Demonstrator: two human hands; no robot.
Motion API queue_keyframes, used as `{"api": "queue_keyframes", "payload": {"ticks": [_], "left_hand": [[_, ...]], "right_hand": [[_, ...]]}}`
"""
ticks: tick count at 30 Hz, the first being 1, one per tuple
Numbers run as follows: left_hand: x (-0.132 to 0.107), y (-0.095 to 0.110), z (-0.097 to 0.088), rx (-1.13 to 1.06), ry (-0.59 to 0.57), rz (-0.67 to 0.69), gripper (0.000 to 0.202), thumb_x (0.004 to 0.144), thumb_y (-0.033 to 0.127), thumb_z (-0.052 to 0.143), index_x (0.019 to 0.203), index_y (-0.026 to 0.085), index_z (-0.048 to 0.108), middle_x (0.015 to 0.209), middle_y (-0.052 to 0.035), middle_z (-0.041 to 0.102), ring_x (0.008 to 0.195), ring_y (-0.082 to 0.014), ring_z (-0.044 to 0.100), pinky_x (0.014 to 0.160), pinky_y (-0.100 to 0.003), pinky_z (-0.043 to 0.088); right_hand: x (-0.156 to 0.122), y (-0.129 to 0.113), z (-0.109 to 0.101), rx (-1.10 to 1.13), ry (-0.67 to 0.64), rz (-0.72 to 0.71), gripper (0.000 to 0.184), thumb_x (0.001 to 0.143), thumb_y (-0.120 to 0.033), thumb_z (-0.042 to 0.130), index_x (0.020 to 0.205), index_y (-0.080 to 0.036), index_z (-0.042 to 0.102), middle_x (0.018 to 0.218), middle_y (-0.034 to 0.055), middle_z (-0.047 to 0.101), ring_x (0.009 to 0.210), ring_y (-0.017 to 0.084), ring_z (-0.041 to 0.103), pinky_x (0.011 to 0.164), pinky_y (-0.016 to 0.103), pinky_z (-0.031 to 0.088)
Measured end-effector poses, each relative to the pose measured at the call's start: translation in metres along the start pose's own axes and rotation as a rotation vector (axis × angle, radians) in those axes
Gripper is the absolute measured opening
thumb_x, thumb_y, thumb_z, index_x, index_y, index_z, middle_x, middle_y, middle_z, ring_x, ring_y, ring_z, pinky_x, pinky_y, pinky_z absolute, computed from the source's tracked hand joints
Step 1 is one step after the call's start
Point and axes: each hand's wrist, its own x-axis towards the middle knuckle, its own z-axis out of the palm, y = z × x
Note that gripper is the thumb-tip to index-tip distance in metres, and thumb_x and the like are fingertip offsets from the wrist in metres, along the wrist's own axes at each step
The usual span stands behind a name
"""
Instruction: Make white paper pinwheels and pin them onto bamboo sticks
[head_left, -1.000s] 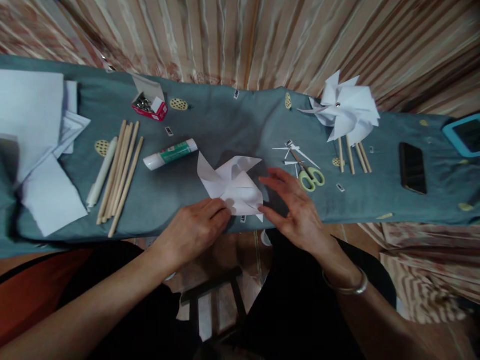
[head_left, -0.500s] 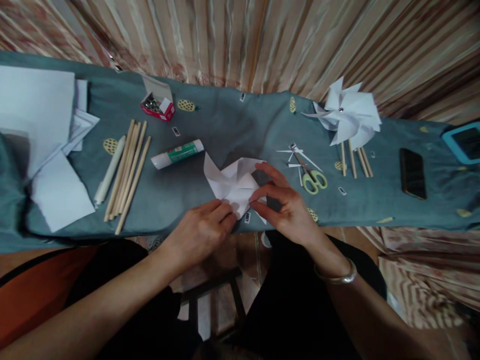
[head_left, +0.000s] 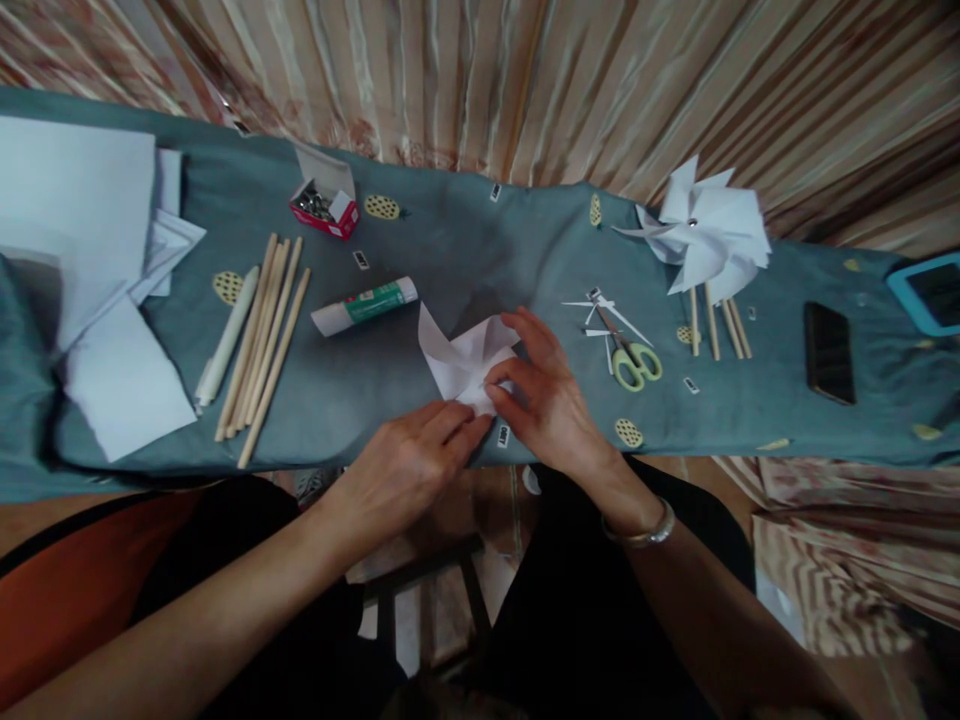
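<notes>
A white paper pinwheel [head_left: 459, 362] with curled blades lies near the table's front edge, between my hands. My left hand [head_left: 416, 450] is closed on its lower side, fingers pressed together on the paper. From the right, my right hand [head_left: 544, 395] pinches a corner of the paper near the pinwheel's middle with thumb and forefinger; its other fingers curve over the right blade. Part of the pinwheel is covered by my fingers. A glue stick [head_left: 365, 305] with a green label lies just beyond it on the left.
Wooden sticks [head_left: 262, 350], a pale pen [head_left: 229, 340] and white paper sheets [head_left: 112, 230] lie left. A red box of metal pins [head_left: 324, 208] stands behind. Green-handled scissors [head_left: 634, 362] with paper slivers, finished pinwheels [head_left: 709, 230] on sticks, a phone [head_left: 829, 352] and a blue-framed device [head_left: 930, 292] are right.
My right hand has moved left, carrying a corner of the paper inward to the pinwheel's middle. My left hand stays on the lower side. The whole view has shifted slightly.
</notes>
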Motion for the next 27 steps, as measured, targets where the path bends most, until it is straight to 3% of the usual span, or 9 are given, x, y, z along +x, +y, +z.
{"api": "queue_keyframes", "payload": {"ticks": [9, 27], "left_hand": [[0.004, 0.001, -0.001, 0.025, -0.057, -0.018, 0.023, 0.096, 0.012, 0.043, 0.106, 0.006, 0.062, 0.097, -0.0114, 0.066, 0.088, -0.0216, 0.064, 0.074, -0.034, 0.059], [0.004, 0.002, 0.001, 0.053, -0.048, -0.02, 0.022, 0.096, 0.013, 0.043, 0.102, 0.007, 0.063, 0.096, -0.0106, 0.067, 0.085, -0.0211, 0.064, 0.075, -0.034, 0.06]], "right_hand": [[-0.002, 0.007, 0.007, 0.092, 0.035, 0.017, 0.016, 0.087, -0.018, 0.056, 0.097, -0.028, 0.063, 0.146, 0.0002, 0.043, 0.145, 0.027, 0.028, 0.118, 0.052, 0.03], [-0.002, 0.007, 0.01, 0.087, 0.055, -0.003, 0.012, 0.085, -0.017, 0.057, 0.094, -0.024, 0.059, 0.145, 0.0056, 0.045, 0.144, 0.028, 0.03, 0.117, 0.05, 0.03]]}}
